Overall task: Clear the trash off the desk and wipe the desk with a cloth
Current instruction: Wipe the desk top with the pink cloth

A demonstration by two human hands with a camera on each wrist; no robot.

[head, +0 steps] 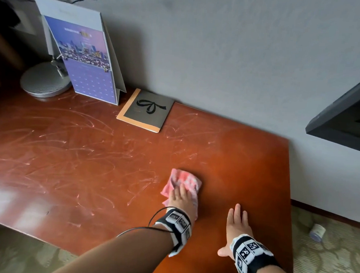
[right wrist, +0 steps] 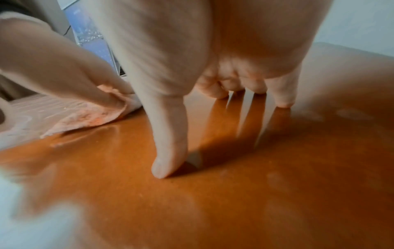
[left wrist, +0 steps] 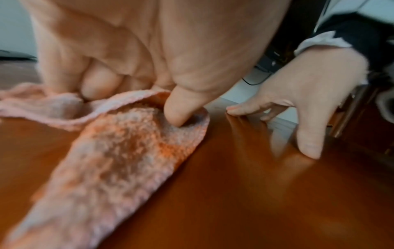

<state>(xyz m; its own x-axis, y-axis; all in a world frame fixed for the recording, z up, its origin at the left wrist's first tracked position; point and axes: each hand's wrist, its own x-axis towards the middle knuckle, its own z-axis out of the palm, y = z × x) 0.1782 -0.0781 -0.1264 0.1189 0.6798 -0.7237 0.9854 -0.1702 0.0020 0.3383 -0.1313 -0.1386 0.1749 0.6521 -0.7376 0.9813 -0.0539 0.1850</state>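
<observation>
A pink-and-white cloth (head: 186, 179) lies on the reddish-brown desk (head: 79, 151), right of centre near the front. My left hand (head: 180, 196) rests flat on top of it with fingers stretched forward. In the left wrist view the thumb (left wrist: 181, 109) presses down into the cloth (left wrist: 119, 151), and a fold stands up by the fingers. My right hand (head: 236, 222) lies just to the right, palm down on bare wood, fingers spread and holding nothing. The right wrist view shows its fingertips (right wrist: 168, 161) touching the desk, with the cloth (right wrist: 91, 116) beside them.
A grey notebook (head: 146, 111) with a black bow lies by the wall. A standing calendar (head: 84, 61) and a round lamp base (head: 44, 80) are at the back left. A dark monitor (head: 349, 117) hangs to the right. A small roll (head: 317, 232) lies on the carpet beyond the desk's right edge.
</observation>
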